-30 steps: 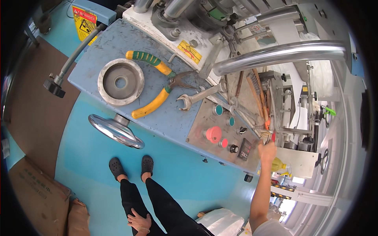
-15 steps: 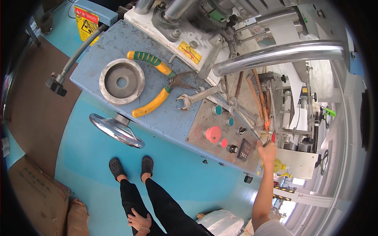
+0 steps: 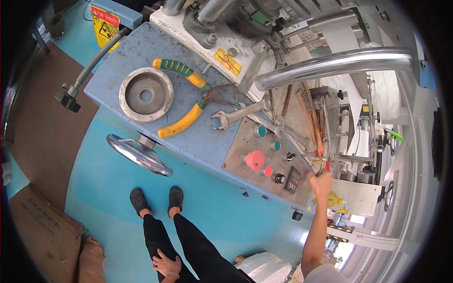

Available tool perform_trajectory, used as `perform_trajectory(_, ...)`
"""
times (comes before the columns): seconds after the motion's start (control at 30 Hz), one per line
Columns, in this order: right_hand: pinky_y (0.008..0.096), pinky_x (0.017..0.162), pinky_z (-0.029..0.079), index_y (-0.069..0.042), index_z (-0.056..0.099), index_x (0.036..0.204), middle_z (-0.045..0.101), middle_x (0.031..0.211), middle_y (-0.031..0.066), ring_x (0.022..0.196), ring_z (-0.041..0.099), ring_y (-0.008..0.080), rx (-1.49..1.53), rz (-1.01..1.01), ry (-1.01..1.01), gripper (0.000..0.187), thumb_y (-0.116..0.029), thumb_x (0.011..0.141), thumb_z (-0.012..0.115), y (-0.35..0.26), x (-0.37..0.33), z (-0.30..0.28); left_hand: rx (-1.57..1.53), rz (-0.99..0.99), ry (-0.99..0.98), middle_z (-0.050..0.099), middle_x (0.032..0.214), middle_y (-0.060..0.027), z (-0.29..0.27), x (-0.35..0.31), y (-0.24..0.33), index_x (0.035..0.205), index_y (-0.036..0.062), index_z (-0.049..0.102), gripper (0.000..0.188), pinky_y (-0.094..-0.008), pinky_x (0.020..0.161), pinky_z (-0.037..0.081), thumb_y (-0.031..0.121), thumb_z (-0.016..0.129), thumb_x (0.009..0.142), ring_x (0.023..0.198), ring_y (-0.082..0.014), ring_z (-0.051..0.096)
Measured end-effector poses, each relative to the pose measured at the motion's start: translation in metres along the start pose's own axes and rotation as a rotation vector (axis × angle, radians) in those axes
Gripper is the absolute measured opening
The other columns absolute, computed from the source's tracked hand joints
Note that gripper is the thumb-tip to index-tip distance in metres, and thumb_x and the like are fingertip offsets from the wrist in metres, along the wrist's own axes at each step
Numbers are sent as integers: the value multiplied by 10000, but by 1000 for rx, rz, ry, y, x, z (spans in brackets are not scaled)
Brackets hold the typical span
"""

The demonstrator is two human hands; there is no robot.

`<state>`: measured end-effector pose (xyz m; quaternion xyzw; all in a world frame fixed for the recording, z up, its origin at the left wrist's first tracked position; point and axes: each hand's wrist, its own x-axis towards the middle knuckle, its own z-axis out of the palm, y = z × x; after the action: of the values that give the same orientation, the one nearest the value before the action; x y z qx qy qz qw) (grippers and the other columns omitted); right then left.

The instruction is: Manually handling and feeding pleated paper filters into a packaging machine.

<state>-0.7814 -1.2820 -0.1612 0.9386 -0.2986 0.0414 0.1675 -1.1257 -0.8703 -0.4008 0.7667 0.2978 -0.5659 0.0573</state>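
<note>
Blue machine tabletop with control panel at its right end; below, a black trouser leg. Yellow-and-green pliers lie between an open-ended wrench and a thick-rimmed metal disc. Left hand: released, fingers spread upon the trouser leg. Right hand: curled near the panel's right end, just beside a small red piece; whether it grasps this cannot be told.

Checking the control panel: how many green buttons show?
2: the upper green button near the open-ended wrench, and the lower green button beside the upper black knob. Any behind the right hand would be hidden.
</note>
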Motion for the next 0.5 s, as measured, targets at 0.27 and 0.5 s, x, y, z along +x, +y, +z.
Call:
perform_trajectory(0.27,413,607,530,61,611,736,655,668,232,656,678,343,120,-76,-156,327,-250,697,701,10,6,-6,4,-4,6,403,1171,-133,1,-1,2,1491,153,255,1007,-444,915,339,547,743,703,1119,-301,447)
perform_trajectory(0.5,206,439,392,-75,569,855,609,685,19,481,523,82,998,187,-531,254,-273,824,725,38,-1,-4,21,10,32,396,1271,-185,-1,3,-3,1498,130,255,1007,-485,942,342,568,713,716,1154,-333,438)
